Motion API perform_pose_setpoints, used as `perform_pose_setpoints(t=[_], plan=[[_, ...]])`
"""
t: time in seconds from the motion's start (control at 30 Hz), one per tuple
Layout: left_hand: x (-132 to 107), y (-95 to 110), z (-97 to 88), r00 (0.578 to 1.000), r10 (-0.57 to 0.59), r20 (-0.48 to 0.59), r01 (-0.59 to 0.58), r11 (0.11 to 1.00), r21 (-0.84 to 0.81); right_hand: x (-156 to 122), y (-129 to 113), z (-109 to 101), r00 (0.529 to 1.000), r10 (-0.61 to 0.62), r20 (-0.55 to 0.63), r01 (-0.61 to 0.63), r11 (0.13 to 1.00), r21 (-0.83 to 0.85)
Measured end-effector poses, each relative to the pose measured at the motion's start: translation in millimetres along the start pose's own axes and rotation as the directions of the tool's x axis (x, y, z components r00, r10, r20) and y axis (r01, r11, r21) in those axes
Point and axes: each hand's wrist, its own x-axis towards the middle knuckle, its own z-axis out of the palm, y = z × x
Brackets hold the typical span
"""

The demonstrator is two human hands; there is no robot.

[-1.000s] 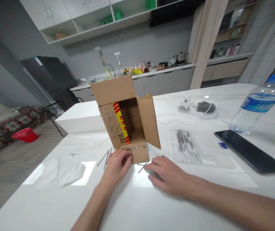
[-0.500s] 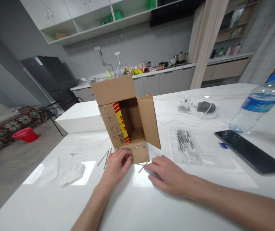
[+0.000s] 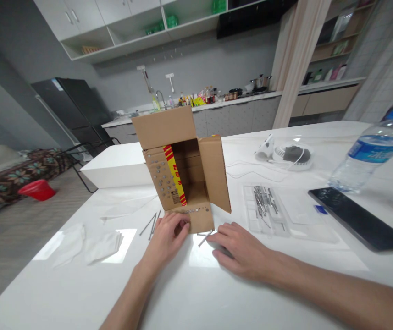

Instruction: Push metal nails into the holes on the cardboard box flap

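Observation:
A cardboard box (image 3: pixel 160 183) stands on the white table, its opening facing me and its flaps folded out. Round metal nail heads dot its left flap and form a row along the lower flap (image 3: pixel 201 223). My left hand (image 3: pixel 169 229) is closed at the left edge of that lower flap, thumb and forefinger curled together over the cardboard. Whatever lies under its fingers is hidden. My right hand (image 3: pixel 239 247) rests on the table with fingers loosely apart. Its forefinger reaches the end of a loose nail (image 3: pixel 204 239) by the flap's front edge. More long nails (image 3: pixel 148 224) lie left of the box.
On the right are a clear compartment case (image 3: pixel 265 206) of nails, a black phone (image 3: pixel 357 217), and a water bottle (image 3: pixel 371 151). A white device with a cable (image 3: pixel 290 156) sits behind them. Folded white tissues (image 3: pixel 103 247) lie to the left, and a white block (image 3: pixel 117 167) stands behind.
The whole view has shifted slightly. Both hands, the box and the loose nails keep nearly the same places relative to one another.

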Motion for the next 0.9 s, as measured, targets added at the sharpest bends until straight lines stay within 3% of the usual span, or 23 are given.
perform_pose_setpoints(t=[0.9], plan=[[0.0, 1.3, -1.6, 0.999, -0.028, 0.021, 0.029, 0.999, -0.017, -0.2, 0.9, -0.5, 1.0, -0.003, -0.005, 0.003, 1.0, 0.009]])
